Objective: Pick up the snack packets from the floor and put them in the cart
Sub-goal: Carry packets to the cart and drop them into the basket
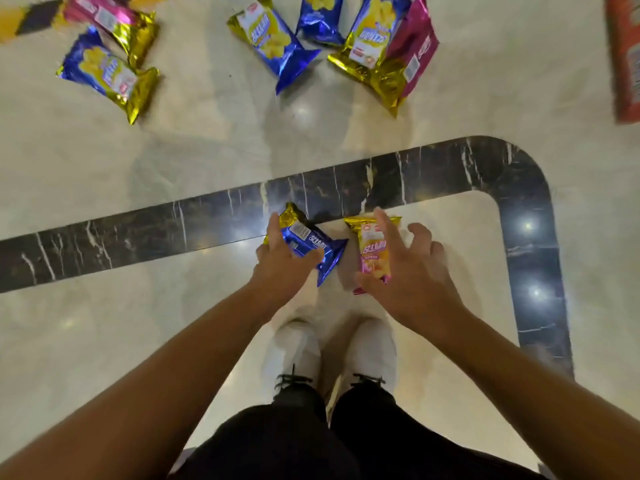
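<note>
The step in hand was the pick-up stage: both hands were down at the floor, just beyond the person's white shoes [329,355]. The left hand [282,263] gripped a blue packet [311,242], fingers and thumb curled round its near end, the gold-sealed far end lying against the dark marble band [138,233]. Whether that packet was already clear of the floor could not be told. The right hand [412,275] was spread over a pink packet [374,251], forefinger extended across its gold top, thumb at its near edge, other fingers loosely raised; it was not yet closed on the packet.

Judged next requirement: close the right hand, lift both packets, and carry them to the cart, which was not in view.

Both forearms reached forward and down, converging. More packets lay far left [107,74] and far centre [377,46], well apart from the hands.
</note>
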The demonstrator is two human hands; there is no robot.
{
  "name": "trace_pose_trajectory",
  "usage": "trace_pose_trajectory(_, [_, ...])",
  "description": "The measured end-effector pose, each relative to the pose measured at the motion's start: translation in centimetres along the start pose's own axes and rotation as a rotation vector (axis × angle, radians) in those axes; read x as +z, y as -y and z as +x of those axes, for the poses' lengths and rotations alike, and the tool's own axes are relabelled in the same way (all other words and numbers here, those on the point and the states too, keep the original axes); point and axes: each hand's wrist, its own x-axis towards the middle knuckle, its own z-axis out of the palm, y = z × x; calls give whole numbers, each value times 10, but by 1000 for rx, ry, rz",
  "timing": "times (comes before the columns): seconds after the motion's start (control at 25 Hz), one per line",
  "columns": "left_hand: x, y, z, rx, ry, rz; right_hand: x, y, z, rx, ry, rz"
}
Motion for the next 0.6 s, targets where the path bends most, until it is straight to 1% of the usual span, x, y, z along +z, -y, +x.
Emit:
trace_pose_trajectory(0.08, [21,7,29,-65,32,-224,30,-10,29,3,33,55])
trace_pose_trajectory(0.12, [31,10,40,-89,6,-279,44,-15,41,17,20,93])
trace_pose_trajectory(0.16, [39,12,48,-93,-55,-288,56,-19,51,42,-12,126])
trace_pose_trajectory(0.24, [52,14,55,-75,-188,-233,75,-25,64,103,-72,165])
trace_pose_trajectory(0.32, [60,15,62,-45,-274,-240,92,-24,71,134,-142,183])
trace_pose_trajectory(0.44, [68,14,63,-37,-330,-299,103,-21,73,153,-212,220])
trace_pose_trajectory(0.52, [68,15,60,-2,-352,-292,100,-23,72,140,-193,287])
trace_pose_trajectory(0.6, [61,13,52,96,-333,-299,89,-25,70,149,-157,415])
